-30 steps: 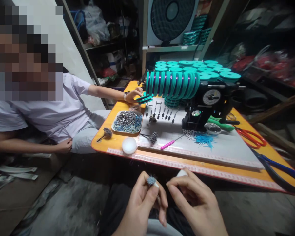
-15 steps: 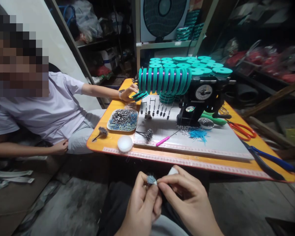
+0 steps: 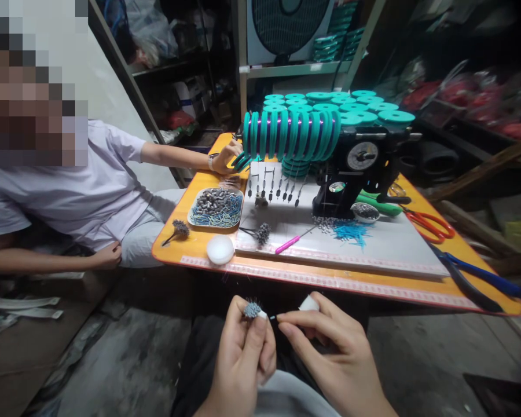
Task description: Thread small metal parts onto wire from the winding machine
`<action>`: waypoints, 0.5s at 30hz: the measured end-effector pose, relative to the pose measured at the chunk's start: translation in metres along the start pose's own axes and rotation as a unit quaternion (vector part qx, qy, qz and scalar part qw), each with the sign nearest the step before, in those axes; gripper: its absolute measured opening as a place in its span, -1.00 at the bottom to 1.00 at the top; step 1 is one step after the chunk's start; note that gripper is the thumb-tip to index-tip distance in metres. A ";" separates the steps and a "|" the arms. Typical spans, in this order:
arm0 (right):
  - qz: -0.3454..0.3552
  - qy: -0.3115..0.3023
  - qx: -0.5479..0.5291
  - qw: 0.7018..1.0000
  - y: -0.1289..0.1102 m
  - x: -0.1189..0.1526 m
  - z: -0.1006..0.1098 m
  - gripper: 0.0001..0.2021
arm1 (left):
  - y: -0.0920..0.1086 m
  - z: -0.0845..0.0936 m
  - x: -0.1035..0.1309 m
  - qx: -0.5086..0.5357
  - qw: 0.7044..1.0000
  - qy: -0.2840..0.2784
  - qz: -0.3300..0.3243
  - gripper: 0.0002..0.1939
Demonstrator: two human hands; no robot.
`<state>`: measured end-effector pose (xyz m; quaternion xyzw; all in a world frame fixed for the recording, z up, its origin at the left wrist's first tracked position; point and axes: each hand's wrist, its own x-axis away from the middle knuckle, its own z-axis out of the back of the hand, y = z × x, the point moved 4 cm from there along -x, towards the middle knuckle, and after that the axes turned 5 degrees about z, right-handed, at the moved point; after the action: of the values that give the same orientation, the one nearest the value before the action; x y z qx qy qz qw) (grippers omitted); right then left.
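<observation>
Below the table's front edge, my left hand point(image 3: 245, 353) grips a bundle of small grey-blue pieces point(image 3: 252, 310) between thumb and fingers, with a bit of white at its side. My right hand point(image 3: 334, 347) is just to the right, apart from it. Its thumb and forefinger pinch a tiny pale piece point(image 3: 273, 317) that points toward the bundle. A white object point(image 3: 309, 303) is tucked among the other fingers of my right hand.
The orange table point(image 3: 195, 255) carries a tray of sinkers and tubes point(image 3: 215, 207), a white round lid point(image 3: 220, 249), a pink-handled tool point(image 3: 287, 245), green spools on a black machine point(image 3: 342, 191), and pliers point(image 3: 481, 275). At left, a person's hand point(image 3: 226, 156) touches green spools.
My left hand has shifted left with the bundle, and a gap has opened between it and my right fingertips. The view has tilted slightly.
</observation>
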<state>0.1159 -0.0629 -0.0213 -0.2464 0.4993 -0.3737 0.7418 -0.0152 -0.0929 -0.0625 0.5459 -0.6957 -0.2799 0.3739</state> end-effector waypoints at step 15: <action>-0.031 0.021 -0.063 0.997 0.003 0.000 0.003 -0.88 | -0.005 -0.003 0.001 -0.012 0.999 -0.025 0.040 -0.62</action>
<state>0.1194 -0.0605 -0.0225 -0.3001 0.5294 -0.3697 0.7021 -0.0098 -0.0951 -0.0643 0.5060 -0.7226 -0.2864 0.3739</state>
